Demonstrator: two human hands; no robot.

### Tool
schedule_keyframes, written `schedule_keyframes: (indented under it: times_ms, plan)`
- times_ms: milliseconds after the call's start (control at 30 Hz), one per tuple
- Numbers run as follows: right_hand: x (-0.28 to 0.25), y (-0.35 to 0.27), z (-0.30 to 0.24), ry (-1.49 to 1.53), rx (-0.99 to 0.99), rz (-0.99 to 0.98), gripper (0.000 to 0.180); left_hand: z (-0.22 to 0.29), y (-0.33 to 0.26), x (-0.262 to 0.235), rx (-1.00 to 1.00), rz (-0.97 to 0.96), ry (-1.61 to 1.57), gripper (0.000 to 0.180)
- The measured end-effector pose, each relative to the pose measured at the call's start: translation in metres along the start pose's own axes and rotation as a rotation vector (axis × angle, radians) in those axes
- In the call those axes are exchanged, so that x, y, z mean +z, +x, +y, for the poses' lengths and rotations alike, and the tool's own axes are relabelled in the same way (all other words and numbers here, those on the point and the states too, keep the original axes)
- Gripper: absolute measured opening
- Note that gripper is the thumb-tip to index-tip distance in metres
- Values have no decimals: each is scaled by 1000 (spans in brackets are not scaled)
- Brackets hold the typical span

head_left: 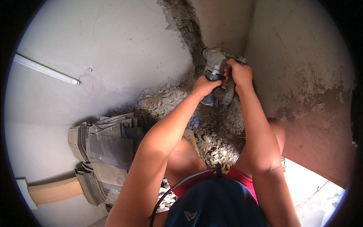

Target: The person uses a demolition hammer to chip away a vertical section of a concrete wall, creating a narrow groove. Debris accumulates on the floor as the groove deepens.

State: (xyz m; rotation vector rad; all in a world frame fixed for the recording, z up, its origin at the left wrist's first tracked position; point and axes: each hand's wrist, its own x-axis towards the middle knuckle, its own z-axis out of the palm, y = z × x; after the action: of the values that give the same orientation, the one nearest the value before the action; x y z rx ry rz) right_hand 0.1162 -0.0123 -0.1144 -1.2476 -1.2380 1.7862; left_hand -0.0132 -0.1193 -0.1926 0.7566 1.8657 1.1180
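Note:
A dusty grey hammer drill (217, 60) is held out in front of me in both hands, its front end at a rough channel (186, 26) broken into the plastered wall. My left hand (205, 86) is wrapped round the lower part of the drill's body. Closed on the rear handle, at the right side of the tool, is my right hand (241, 73). The bit's tip is hidden where the tool meets the dark groove. Below the drill, broken rubble (160, 101) covers the floor along the wall and between my legs.
To the left, stacked grey sheets (111, 149) lean by the wall. A white tube light (47, 69) is fixed higher up, with loose wires at its end. A wooden strip (56, 191) lies at lower left. The side wall (302, 75) stands close on my right.

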Motion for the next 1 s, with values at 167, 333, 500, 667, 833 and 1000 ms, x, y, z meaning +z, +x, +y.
schedule_keyframes:
  times_ms: [167, 333, 500, 667, 833, 1000]
  plan:
    - [-12, 25, -17, 7, -19, -110, 26, 5, 22, 14, 17, 44, -27, 45]
    - [-19, 57, -38, -66, -64, -179, 27, 35, 26, 31, 17, 33, -231, 48]
    - [-27, 60, -47, -167, -27, -216, 28, 38, 30, 38, -31, 73, -141, 52]
    - [-30, 37, -52, -116, -24, -176, 27, 35, 21, 52, 120, 82, -212, 55]
    - [-21, 28, -49, -114, -91, -223, 24, 46, -1, 47, -130, 94, -275, 57]
    - [-19, -19, -37, -43, -97, -174, 21, 32, -32, 22, -10, 40, -54, 46]
